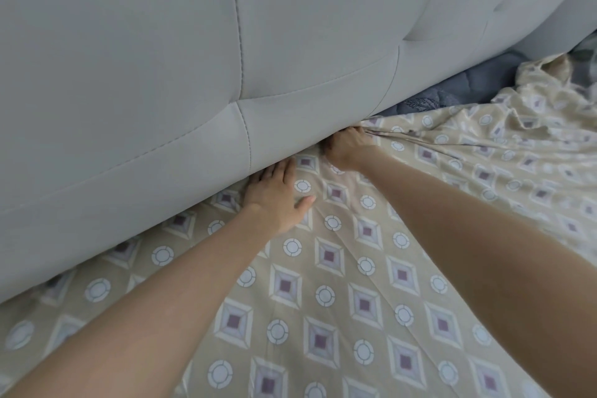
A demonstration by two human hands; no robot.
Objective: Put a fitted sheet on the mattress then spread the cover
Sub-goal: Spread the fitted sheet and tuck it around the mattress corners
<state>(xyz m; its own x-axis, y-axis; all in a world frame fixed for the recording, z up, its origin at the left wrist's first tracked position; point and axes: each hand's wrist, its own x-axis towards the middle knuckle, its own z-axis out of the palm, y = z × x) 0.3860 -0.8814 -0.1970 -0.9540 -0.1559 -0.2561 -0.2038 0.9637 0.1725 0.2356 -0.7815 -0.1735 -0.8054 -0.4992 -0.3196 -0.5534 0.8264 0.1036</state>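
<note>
Patterned sheet [326, 268] smooth near, bunched far. Left hand [274, 195] flat on it; right hand [347, 149] grips its edge at padded headboard [161, 74].

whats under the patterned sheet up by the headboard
Dark grey quilted mattress shows bare where the sheet stops short of the headboard; elsewhere the sheet hides what lies beneath.

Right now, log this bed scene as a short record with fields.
headboard: grey, padded, stitched panels
mattress: blue-grey, a bare strip shows at the headboard, upper right
sheet: beige with diamonds and circles; smooth near the camera, crumpled at far right
left hand: presses flat on the sheet, fingertips at the headboard
right hand: grips a bunched fold of sheet at the headboard
</note>
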